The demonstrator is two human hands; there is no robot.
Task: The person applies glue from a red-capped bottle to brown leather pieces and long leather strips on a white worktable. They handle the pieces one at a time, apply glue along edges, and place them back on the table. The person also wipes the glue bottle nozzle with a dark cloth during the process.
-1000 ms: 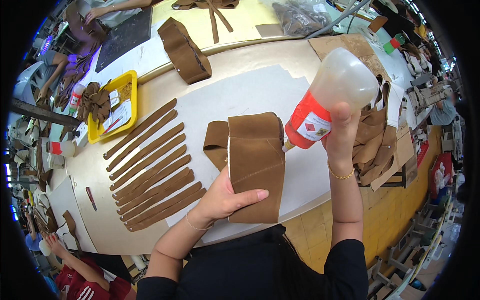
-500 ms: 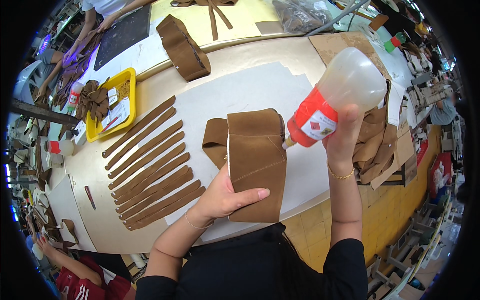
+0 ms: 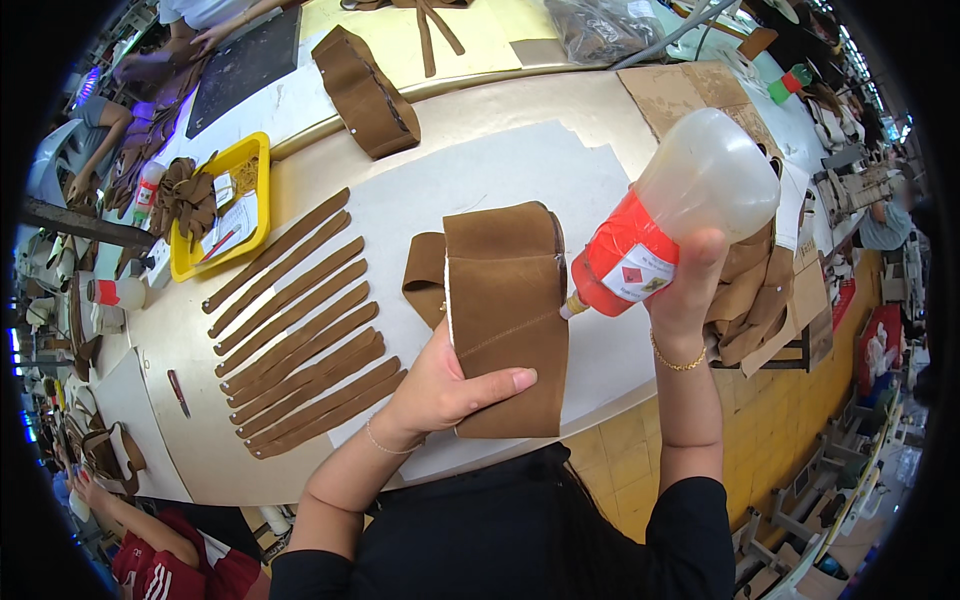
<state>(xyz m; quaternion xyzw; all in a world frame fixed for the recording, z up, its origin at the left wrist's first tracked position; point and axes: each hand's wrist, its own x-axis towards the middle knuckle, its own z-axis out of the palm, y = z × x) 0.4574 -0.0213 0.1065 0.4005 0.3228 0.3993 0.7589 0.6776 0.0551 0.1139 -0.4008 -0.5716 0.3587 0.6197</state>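
Note:
My left hand [image 3: 445, 392] grips the lower left of a folded brown suede piece [image 3: 505, 300], thumb across its front, holding it over a white paper sheet [image 3: 480, 175]. My right hand [image 3: 685, 290] holds a translucent glue bottle [image 3: 680, 215] with a red label, tipped so its nozzle touches the right edge of the suede piece. A gold bracelet circles each wrist.
Several long brown suede strips [image 3: 300, 320] lie in a row to the left. A yellow tray [image 3: 255, 170] with brown scraps sits beyond them, a brown band loop [image 3: 365, 90] further back. More brown pieces [image 3: 755, 290] pile at the right. Other people work at the left edge.
The glue bottle's nozzle has slid slightly down along the right edge of the suede piece. My left hand has stayed in place.

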